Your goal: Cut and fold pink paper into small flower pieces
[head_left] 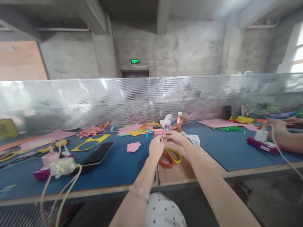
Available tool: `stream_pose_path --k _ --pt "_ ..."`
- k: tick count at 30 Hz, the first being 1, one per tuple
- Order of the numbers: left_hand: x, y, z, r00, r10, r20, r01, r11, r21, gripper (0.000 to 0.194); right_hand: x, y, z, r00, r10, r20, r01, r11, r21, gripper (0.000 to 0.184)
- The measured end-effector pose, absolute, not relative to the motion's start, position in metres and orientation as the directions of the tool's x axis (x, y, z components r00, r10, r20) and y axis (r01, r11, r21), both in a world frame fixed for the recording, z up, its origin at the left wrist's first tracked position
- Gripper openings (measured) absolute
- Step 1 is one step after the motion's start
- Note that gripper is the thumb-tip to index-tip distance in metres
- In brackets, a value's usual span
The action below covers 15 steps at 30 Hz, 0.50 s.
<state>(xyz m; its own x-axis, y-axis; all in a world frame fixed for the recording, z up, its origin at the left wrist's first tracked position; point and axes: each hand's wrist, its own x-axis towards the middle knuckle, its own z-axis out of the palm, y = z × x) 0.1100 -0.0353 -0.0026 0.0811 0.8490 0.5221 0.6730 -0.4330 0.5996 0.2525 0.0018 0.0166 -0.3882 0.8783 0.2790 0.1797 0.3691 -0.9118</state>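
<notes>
My left hand (156,147) and my right hand (175,139) meet above the bare wooden strip between two blue mats. Their fingers are pinched together at the tips. Something small and pinkish shows between them, too small to make out. Just below my hands lies a pair of scissors (167,164) with one red and one yellow handle loop; the blades are hidden. Behind my fingertips is a cluster of pink and coloured paper bits (159,131). A small stack of pink paper squares (133,147) sits to the left of my left hand.
A black phone (100,153), yellow cut-out paper (91,142) and a power strip (42,173) with cables are left. A bottle (180,122) and tissue (194,140) stand near my right hand. Another person's arm (282,135) rests far right. A perforated metal screen (118,101) runs behind.
</notes>
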Motion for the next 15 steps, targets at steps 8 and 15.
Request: stream_pose_path --k 8,15 --pt "0.113 -0.042 -0.005 0.092 0.839 0.537 0.757 -0.409 0.509 0.025 0.252 0.001 0.006 -0.409 0.876 0.257 0.191 0.358 -0.914 0.033" --pt "0.123 -0.042 -0.008 0.020 0.865 0.501 0.783 -0.325 0.530 0.026 0.259 0.004 0.004 -0.288 0.874 0.392 0.240 0.462 -0.854 0.034"
